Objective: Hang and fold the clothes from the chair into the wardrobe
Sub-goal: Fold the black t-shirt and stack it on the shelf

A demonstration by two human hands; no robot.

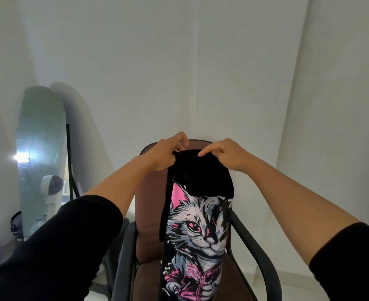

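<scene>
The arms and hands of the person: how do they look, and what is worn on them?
Both arms wear black sleeves, pushed up so the forearms are bare. The left hand and right hand wear no gloves; no rings, watch or bracelets are visible.

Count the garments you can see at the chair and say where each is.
1: a black T-shirt with a pink and white cat print, held up by both hands over the brown chair. It hides part of the seat, so others may be there.
</scene>
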